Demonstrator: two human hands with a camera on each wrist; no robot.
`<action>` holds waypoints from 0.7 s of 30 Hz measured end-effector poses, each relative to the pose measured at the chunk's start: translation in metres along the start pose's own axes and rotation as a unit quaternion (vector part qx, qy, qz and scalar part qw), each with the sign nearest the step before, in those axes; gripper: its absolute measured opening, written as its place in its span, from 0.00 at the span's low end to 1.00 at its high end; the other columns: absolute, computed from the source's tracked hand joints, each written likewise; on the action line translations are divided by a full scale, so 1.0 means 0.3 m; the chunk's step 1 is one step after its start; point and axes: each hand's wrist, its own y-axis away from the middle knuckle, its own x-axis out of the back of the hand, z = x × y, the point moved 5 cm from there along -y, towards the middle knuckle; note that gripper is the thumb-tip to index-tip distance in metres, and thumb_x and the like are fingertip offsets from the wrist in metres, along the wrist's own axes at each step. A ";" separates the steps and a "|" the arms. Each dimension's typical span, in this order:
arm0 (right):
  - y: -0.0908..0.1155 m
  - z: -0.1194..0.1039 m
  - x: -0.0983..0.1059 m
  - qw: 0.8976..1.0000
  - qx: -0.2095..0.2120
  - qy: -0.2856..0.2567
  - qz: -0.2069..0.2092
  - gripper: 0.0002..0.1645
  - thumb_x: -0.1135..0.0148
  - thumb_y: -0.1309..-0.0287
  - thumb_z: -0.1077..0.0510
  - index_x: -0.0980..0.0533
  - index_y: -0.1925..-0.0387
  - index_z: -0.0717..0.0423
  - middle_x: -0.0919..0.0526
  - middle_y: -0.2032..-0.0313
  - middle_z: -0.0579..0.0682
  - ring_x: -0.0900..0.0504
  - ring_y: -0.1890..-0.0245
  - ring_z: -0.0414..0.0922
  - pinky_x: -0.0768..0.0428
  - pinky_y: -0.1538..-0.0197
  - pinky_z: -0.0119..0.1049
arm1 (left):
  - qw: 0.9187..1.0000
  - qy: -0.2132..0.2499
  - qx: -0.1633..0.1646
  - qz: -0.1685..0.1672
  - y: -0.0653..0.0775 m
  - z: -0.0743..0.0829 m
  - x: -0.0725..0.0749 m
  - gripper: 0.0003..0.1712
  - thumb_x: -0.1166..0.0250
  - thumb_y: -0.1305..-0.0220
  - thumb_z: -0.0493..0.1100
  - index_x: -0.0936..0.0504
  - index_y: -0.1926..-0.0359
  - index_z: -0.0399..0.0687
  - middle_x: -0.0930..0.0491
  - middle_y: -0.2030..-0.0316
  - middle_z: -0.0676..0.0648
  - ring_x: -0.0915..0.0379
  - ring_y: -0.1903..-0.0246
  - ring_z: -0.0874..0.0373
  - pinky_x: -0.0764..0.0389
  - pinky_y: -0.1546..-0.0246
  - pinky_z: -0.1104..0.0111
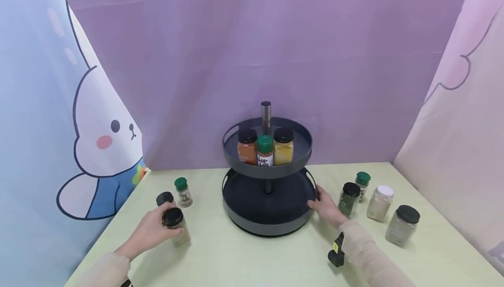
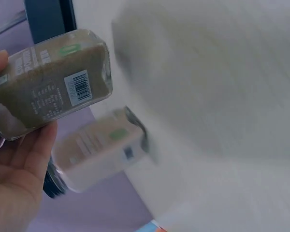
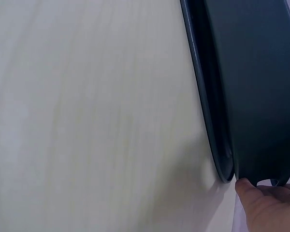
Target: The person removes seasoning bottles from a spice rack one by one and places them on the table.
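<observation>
My left hand (image 1: 155, 230) grips a square spice jar (image 2: 63, 79) of brown powder with a black lid, its thumb and fingers on opposite sides. In the left wrist view the jar is tilted, its barcode showing. Just behind it stands another black-lidded jar (image 2: 99, 150) with pale contents, partly hidden by the hand in the head view. My right hand (image 1: 327, 206) holds the right-side rim of the lower tray (image 1: 267, 223) of a dark two-tier rack, at its handle cutout. In the right wrist view the thumb presses the tray wall (image 3: 261, 96).
On the upper tray (image 1: 267, 172) stand an orange jar (image 1: 247, 152), a green-capped bottle (image 1: 265, 158) and a yellow jar (image 1: 283, 152). A green-capped bottle (image 1: 184, 195) is at left. Several jars, including a white-lidded one (image 1: 379, 206), stand at right. A purple curtain (image 1: 267, 37) hangs behind.
</observation>
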 end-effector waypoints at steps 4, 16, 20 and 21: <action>-0.001 0.003 -0.009 1.000 0.001 -0.010 -0.004 0.43 0.52 0.41 0.66 0.65 0.33 0.74 0.52 0.34 0.74 0.54 0.33 0.66 0.49 0.32 0.54 | 1.000 -0.010 0.024 -0.005 0.022 -0.033 0.017 0.31 0.24 0.62 0.50 0.28 0.57 0.47 0.21 0.54 0.39 0.24 0.55 0.48 0.22 0.58 0.57; -0.010 0.009 -0.015 1.000 0.005 -0.013 -0.003 0.44 0.52 0.43 0.66 0.64 0.34 0.75 0.52 0.35 0.74 0.53 0.34 0.66 0.47 0.33 0.54 | 0.998 -0.037 0.057 -0.009 0.064 -0.106 0.064 0.31 0.25 0.61 0.50 0.29 0.57 0.43 0.21 0.57 0.43 0.26 0.56 0.50 0.24 0.58 0.58; -0.009 0.012 -0.008 1.000 -0.001 -0.010 -0.006 0.44 0.52 0.42 0.66 0.65 0.33 0.75 0.53 0.34 0.74 0.53 0.34 0.66 0.47 0.33 0.54 | 0.998 -0.039 0.055 0.003 0.078 -0.122 0.068 0.31 0.24 0.62 0.49 0.28 0.58 0.44 0.21 0.60 0.45 0.26 0.58 0.52 0.25 0.59 0.61; -0.007 0.011 -0.005 1.000 -0.001 -0.008 -0.006 0.44 0.52 0.42 0.66 0.65 0.34 0.75 0.53 0.34 0.75 0.53 0.34 0.66 0.47 0.33 0.54 | 0.998 -0.038 0.054 0.004 0.080 -0.126 0.067 0.31 0.24 0.63 0.49 0.28 0.59 0.43 0.21 0.60 0.45 0.26 0.58 0.52 0.25 0.59 0.61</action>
